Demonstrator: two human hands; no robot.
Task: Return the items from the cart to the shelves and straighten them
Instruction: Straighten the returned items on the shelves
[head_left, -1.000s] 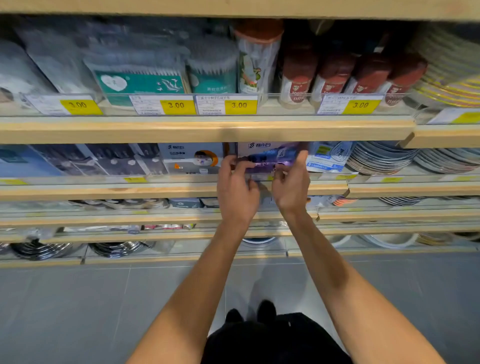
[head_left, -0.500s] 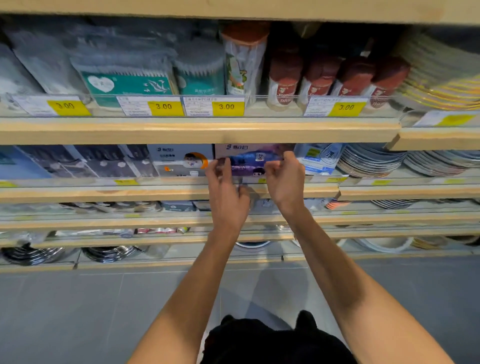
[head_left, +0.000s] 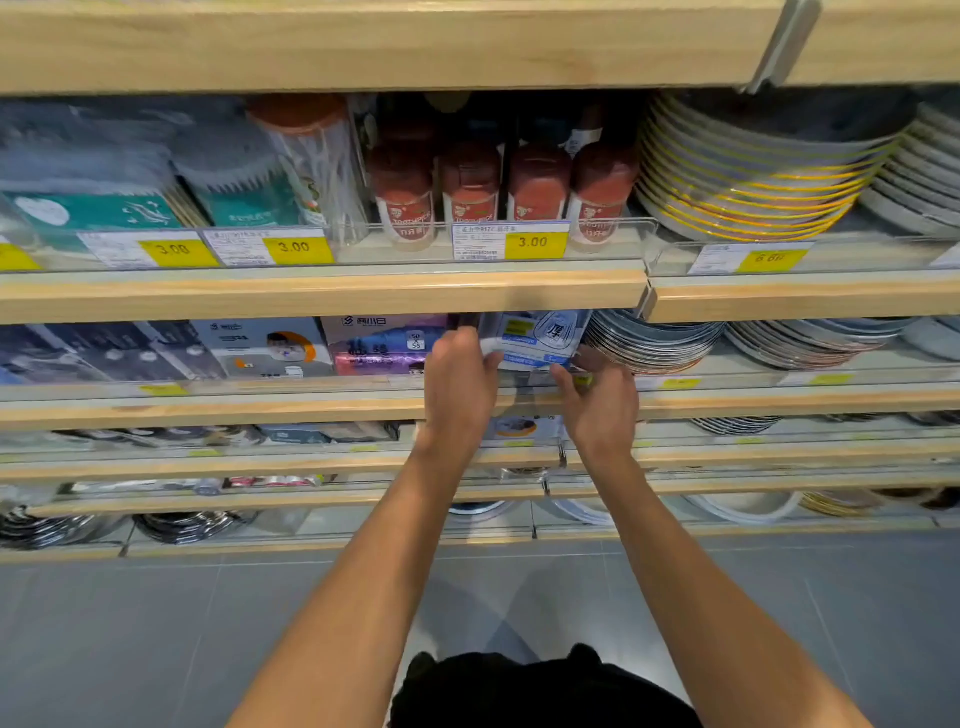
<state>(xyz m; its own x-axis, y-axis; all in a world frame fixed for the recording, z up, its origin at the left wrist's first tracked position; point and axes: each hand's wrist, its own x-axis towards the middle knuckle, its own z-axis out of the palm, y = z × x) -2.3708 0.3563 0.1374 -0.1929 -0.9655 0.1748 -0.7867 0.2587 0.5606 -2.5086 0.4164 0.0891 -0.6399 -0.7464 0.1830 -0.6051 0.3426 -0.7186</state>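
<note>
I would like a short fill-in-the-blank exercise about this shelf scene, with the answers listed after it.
1. Both hands, the left hand and the right hand, hold a white and ____ pack.
2. Directly right of that pack lie stacks of ____ on the same shelf.
3. The jars with red caps stand on the shelf ____ the pack.
4. The yellow price tag below those jars reads ____.

Answers: blue; plates; above; 3.00

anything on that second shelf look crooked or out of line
The white and blue packet beside the stacked plates sits tilted, unlike the purple box standing square next to it. Left hand and right hand grip its two sides. Nothing looks spilled or damaged.
</note>
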